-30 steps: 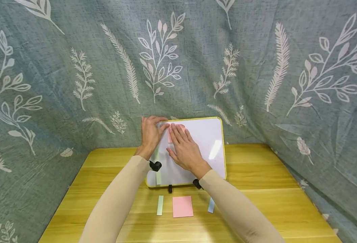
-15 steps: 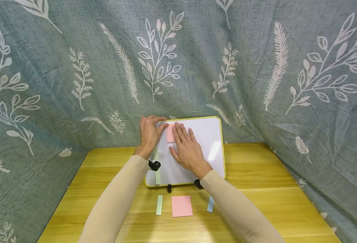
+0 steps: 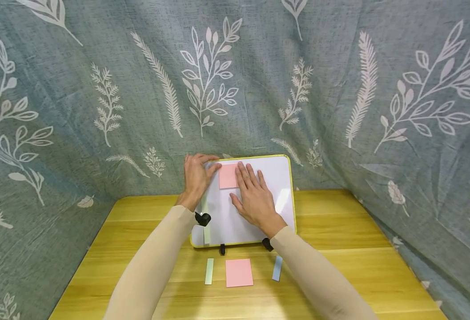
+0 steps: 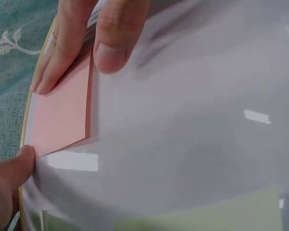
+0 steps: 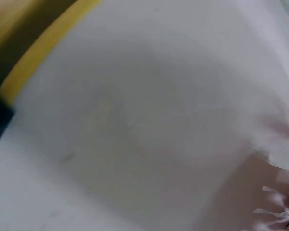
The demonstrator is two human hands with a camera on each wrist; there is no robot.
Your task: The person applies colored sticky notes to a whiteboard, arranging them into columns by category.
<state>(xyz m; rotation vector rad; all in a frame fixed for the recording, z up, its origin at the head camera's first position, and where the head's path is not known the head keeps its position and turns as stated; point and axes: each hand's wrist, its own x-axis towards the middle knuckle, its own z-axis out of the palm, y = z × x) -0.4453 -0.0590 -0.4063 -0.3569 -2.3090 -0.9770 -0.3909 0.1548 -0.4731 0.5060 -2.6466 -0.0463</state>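
Note:
A white board with a yellow rim (image 3: 272, 178) leans upright on the table. My left hand (image 3: 196, 175) grips its upper left edge, fingers at the rim and thumb in front. The tip of that thumb (image 4: 24, 166) touches a corner of the pink sticky note (image 3: 227, 177) near the board's top. My right hand (image 3: 255, 198) lies with straight fingers along the note's right side. In the left wrist view, one lower edge of the note (image 4: 62, 110) stands slightly off the board. A pale green strip (image 3: 207, 233) runs down the board's left side, partly behind my left wrist.
On the wooden table (image 3: 339, 266), in front of the board, lie a green strip (image 3: 209, 271), a pink square pad (image 3: 239, 273) and a blue strip (image 3: 277, 268). A small black foot (image 3: 222, 250) shows under the board. Patterned curtain (image 3: 259, 89) hangs behind.
My right hand has slid rightward across the pink note, uncovering most of it. My left hand keeps its place at the board's edge.

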